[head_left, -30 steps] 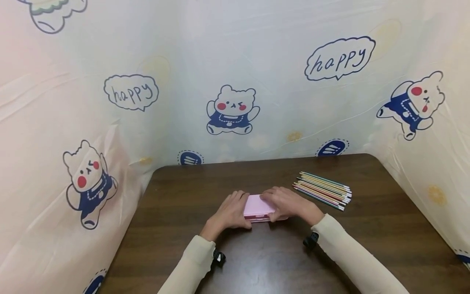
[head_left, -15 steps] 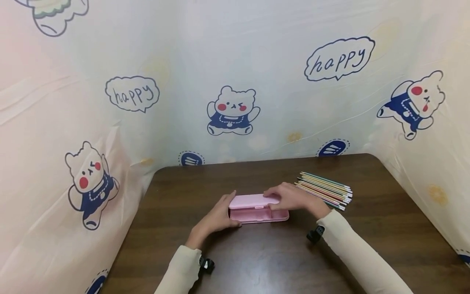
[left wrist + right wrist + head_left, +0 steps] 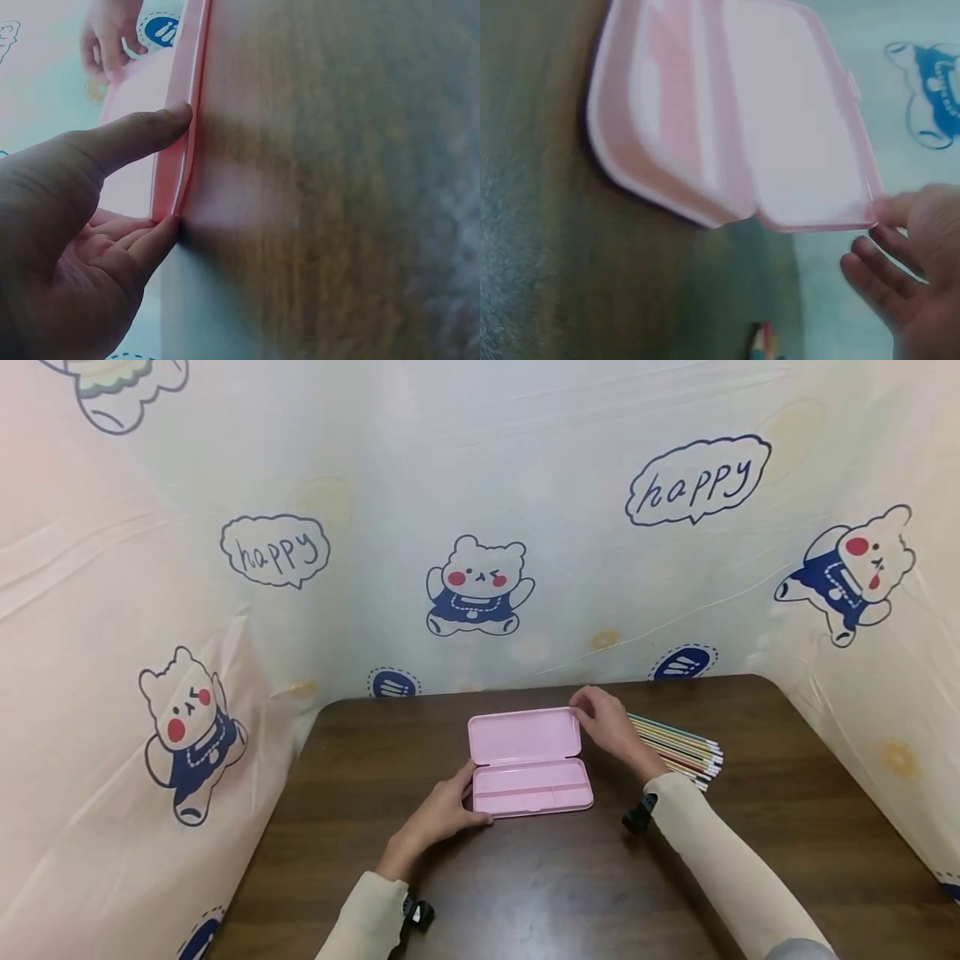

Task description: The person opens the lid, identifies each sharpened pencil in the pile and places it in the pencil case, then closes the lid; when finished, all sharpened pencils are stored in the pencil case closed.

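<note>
OK, your left hand (image 3: pixel 435 817) grips the pink pencil case (image 3: pixel 513 801), right hand (image 3: pixel 609 724) pinches its lid (image 3: pixel 525 737); backdrop (image 3: pixel 480 460) behind it reads "happy".

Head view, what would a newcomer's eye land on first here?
Probably the open pink case on the brown table, with the left hand gripping its left end and the right hand pinching the lid at its far right corner. Next come the pencils lying to the case's right, then the bear-print cloth behind the table.
</note>
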Demonstrator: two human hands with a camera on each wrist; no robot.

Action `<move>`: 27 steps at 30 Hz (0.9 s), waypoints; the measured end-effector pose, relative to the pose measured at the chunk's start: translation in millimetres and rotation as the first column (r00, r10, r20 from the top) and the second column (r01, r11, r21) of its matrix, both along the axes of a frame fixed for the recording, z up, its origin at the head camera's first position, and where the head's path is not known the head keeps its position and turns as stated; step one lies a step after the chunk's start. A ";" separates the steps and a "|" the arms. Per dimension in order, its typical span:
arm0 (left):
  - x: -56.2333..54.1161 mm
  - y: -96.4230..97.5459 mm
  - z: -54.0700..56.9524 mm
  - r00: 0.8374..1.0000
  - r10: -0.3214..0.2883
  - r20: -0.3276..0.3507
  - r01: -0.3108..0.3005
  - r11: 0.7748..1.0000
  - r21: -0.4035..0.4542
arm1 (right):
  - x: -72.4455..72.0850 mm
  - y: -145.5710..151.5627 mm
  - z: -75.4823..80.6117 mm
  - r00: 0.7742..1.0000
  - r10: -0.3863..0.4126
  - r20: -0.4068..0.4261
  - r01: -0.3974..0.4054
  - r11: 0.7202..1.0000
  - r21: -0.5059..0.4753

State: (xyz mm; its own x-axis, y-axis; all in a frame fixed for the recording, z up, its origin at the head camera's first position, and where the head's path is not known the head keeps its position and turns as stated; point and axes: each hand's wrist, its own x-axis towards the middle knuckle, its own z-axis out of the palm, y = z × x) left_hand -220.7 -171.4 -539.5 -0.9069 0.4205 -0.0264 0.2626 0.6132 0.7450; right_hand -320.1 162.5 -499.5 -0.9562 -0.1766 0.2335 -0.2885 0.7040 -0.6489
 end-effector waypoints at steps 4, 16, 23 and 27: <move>3.9 0.6 0.6 1.000 0.024 -0.002 -0.024 0.999 -0.032 | -7.0 -1.9 -16.0 0.999 -0.028 0.040 0.027 0.999 0.018; 5.1 0.0 1.1 0.999 0.043 -0.017 -0.044 0.994 -0.096 | -13.0 -6.2 -30.1 0.983 -0.071 0.168 0.064 0.997 0.047; 4.6 0.9 1.3 0.999 0.035 -0.022 -0.037 0.994 -0.102 | -7.3 7.0 -11.1 0.992 -0.024 0.122 0.025 1.000 -0.009; 4.0 1.1 0.9 0.999 0.036 -0.029 -0.039 0.993 -0.108 | -0.7 22.4 6.0 0.998 -0.006 0.067 0.007 1.000 -0.028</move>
